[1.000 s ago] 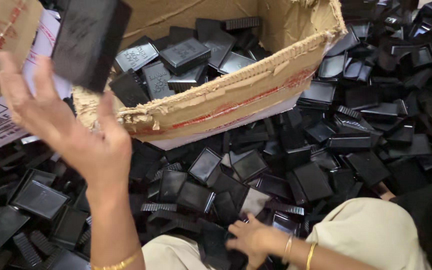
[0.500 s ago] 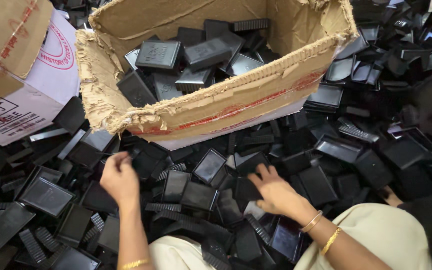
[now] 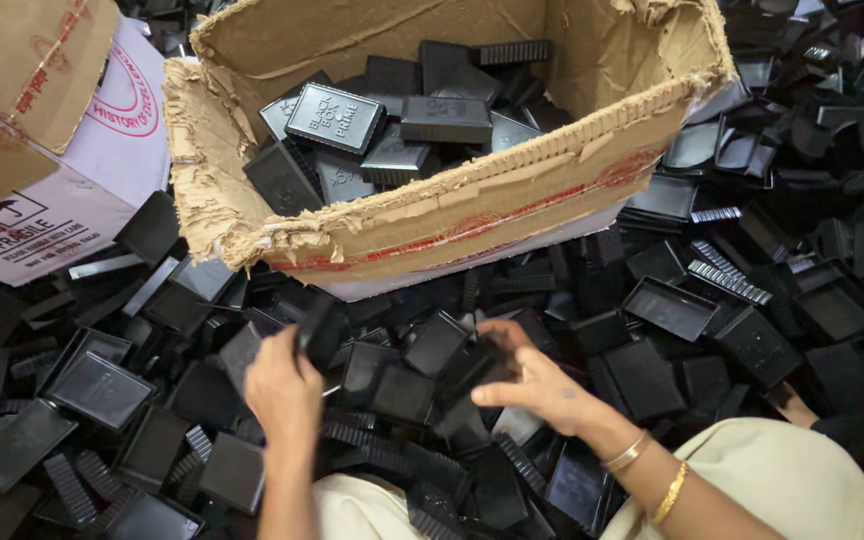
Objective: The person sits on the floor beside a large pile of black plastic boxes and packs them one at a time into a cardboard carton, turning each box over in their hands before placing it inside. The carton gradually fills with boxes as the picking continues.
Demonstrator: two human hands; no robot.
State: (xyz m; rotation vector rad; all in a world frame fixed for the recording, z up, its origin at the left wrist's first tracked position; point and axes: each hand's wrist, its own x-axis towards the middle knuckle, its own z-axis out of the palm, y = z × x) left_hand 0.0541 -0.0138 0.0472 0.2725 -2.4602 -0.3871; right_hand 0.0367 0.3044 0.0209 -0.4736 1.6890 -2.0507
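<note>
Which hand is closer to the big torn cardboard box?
The left hand. It holds a black plastic piece lifted just below the torn cardboard box. The right hand grips another piece lower in the pile.

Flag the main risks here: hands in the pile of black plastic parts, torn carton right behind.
1. The left hand lifts a black part by its edge; that looks like a loose hold, so it may slip back into the pile.
2. The torn cardboard box has a ragged, sagging front rim; parts tossed in could catch there or spill out.
3. The right hand digs among overlapping ribbed pieces; neighbours may slide and pinch the fingers.
</note>
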